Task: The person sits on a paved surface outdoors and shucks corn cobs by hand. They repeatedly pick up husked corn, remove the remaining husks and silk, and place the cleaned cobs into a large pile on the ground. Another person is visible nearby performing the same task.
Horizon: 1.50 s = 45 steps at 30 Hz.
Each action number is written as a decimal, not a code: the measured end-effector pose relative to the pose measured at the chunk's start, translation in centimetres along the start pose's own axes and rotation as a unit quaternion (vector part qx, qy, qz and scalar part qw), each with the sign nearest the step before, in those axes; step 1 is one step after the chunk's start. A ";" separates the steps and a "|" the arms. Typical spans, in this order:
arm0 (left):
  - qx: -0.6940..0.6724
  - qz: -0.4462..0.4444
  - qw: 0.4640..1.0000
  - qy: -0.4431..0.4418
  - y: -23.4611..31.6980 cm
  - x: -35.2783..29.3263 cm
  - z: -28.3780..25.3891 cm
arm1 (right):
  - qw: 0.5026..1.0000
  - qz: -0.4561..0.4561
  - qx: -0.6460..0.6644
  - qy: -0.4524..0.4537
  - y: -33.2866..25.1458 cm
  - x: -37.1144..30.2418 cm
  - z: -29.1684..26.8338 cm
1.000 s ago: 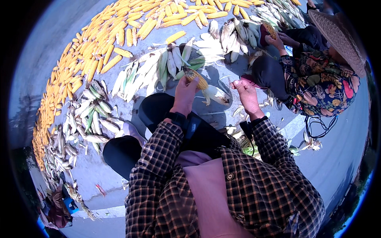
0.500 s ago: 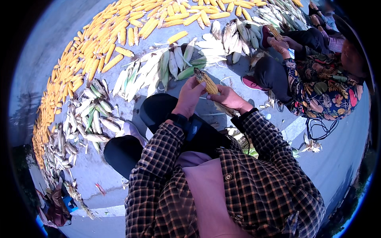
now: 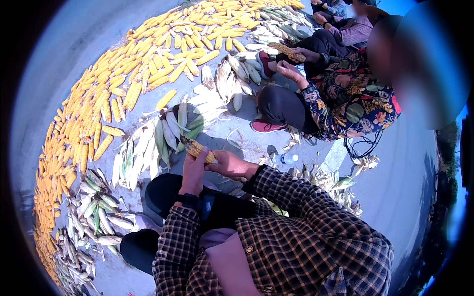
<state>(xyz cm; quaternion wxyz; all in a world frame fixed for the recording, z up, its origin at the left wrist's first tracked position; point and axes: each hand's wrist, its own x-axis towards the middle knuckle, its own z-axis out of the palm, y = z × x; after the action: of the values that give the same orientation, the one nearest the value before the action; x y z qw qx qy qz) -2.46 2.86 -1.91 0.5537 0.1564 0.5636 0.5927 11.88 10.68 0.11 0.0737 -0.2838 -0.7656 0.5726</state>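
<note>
A yellow ear of corn [image 3: 198, 149], bare of husk along its side with a dark tip at the upper left, is held in front of my knees. My left hand [image 3: 193, 173] grips it from below and the left, thumb against the kernels. At its lower right end, my right hand [image 3: 230, 164] closes with thumb and fingers on the cob. Just beyond my hands lies a row of corn ears in pale and green husks [image 3: 144, 154]. More husk-covered ears [image 3: 101, 209] rest left of my legs.
A broad band of husked yellow ears [image 3: 160, 61] curves across the ground, far and left. At right, a person in a floral jacket [image 3: 353, 106] holds a corn ear [image 3: 288, 52]. A clear plastic bottle [image 3: 285, 158] and loose husks [image 3: 340, 187] lie to my right.
My view has turned to the right, so the scene sits further left and the bottle shows plainly. Both hands still hold the corn ear. The co-worker's ear is raised away from their other hand.
</note>
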 end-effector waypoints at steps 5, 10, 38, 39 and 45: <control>-0.032 0.001 0.999 -0.005 0.3 1.3 2.2 | 0.998 0.051 -0.014 -0.023 2.6 0.9 -1.5; -0.053 -0.036 0.998 0.004 1.6 1.3 2.4 | 0.993 -0.003 -0.115 -0.039 1.3 0.0 -1.5; -0.075 -0.012 0.997 0.025 -1.1 0.1 1.1 | 0.978 -0.020 -0.193 -0.071 3.2 -1.6 0.8; -0.074 -0.014 0.997 0.019 -1.1 0.0 1.1 | 0.979 -0.023 -0.191 -0.070 3.1 -1.7 0.8; -0.036 0.007 0.999 0.031 -0.9 -0.5 1.3 | 0.978 -0.010 -0.199 -0.054 1.4 -2.8 0.6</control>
<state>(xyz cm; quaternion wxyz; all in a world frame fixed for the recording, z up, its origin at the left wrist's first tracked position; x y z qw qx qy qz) -0.73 2.84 -2.04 0.5370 0.1216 0.5578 0.6211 14.38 9.00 -0.75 -0.0204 -0.2535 -0.8700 0.4223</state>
